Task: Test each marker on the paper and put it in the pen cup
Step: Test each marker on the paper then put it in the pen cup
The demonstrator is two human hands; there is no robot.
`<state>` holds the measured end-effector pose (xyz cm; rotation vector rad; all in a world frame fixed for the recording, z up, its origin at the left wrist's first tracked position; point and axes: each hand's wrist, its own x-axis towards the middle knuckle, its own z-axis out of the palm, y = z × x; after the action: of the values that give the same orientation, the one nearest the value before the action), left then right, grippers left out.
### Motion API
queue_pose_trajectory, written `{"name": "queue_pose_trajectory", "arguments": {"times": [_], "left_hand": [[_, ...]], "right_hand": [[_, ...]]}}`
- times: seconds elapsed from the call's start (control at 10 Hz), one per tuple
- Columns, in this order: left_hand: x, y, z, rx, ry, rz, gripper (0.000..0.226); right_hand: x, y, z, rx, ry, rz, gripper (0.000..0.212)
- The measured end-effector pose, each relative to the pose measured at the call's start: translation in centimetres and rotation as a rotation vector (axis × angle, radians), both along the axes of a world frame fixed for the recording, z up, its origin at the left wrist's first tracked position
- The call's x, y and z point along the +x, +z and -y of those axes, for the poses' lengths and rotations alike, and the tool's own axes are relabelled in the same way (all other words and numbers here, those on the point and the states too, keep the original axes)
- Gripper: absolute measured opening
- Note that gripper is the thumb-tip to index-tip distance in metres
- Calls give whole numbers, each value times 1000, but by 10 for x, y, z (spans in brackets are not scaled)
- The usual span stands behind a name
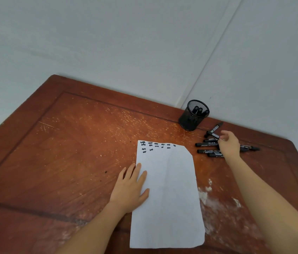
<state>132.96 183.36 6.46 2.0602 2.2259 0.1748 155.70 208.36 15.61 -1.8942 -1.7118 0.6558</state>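
Two bare forearms reach up from the bottom edge over a scuffed reddish-brown wooden table [71, 143] set against a pale grey wall [108, 43]. Between them lies a white sheet of paper [168, 198], upright to the viewer, its near edge close to the bottom of the view and its far right corner cut off at a slant. Short black test scribbles [155, 145] run in rows along its far edge, mostly toward the left. Left hand [130, 189] rests flat, palm down, fingers released and spread, on the paper's left margin, with the thumb and nearest fingers on the sheet and the outer fingers on bare wood. Right hand [228, 145] is stretched out to the right of the paper's far corner, above a loose cluster of black markers with white labels [205, 144] lying on the table. Its fingertips pinch one black marker [213, 135] at the far side of the cluster; whether that marker is lifted off the wood cannot be told. Another black marker [249, 147] sticks out to the right from behind the hand. Beyond the cluster, near the wall corner, stands a black wire-mesh pen cup [193, 116], upright, with several black marker ends [200, 110] showing inside it.
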Motion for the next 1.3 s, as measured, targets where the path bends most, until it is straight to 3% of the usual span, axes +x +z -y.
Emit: {"name": "queue_pose_trajectory", "arguments": {"times": [0.2, 0.4, 0.8, 1.0, 1.3], "left_hand": [[0, 1, 1, 2, 0, -12, 55], [1, 3, 0, -9, 4, -18, 55], [0, 0, 0, 38, 8, -27, 54], [0, -2, 0, 61, 2, -28, 54], [0, -4, 0, 81, -3, -26, 53]], "right_hand": [[31, -20, 18, -119, 74, 233, 35], [40, -30, 25, -175, 207, 437, 45], [36, -34, 27, -112, 324, 847, 40], [33, -34, 32, -72, 364, 951, 28], [33, -23, 48, -13, 554, 1142, 31]]}}
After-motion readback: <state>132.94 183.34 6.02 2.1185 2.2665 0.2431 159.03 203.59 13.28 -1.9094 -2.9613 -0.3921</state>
